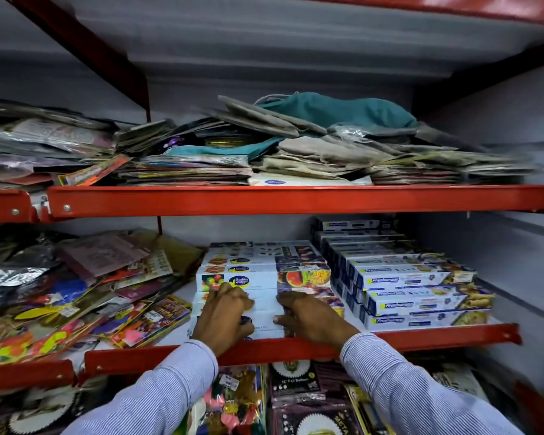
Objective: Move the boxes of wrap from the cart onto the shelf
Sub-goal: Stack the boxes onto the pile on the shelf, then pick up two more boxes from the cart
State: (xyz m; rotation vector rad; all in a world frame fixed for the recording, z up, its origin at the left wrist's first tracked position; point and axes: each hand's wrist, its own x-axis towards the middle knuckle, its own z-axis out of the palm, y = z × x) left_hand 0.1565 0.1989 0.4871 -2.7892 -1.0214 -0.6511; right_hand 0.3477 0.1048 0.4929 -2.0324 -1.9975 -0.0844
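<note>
A stack of white wrap boxes [264, 279] with fruit pictures and a blue oval logo lies on the middle shelf [437, 337], just behind its red front rail. My left hand [222, 318] rests on the front boxes of this stack at their left part, fingers curled over the top edge. My right hand [308, 318] presses on the same front boxes near their middle, thumb on the front face. To the right, a second stack of blue-and-white wrap boxes [412, 288] steps down toward the rail. The cart is out of view.
Loose colourful packets [76, 296] crowd the shelf's left side, close to the white boxes. The upper shelf [296, 199] holds folded bags and flat packs. Below the rail hang balloon and decoration packs [299, 394]. A grey side wall closes the right.
</note>
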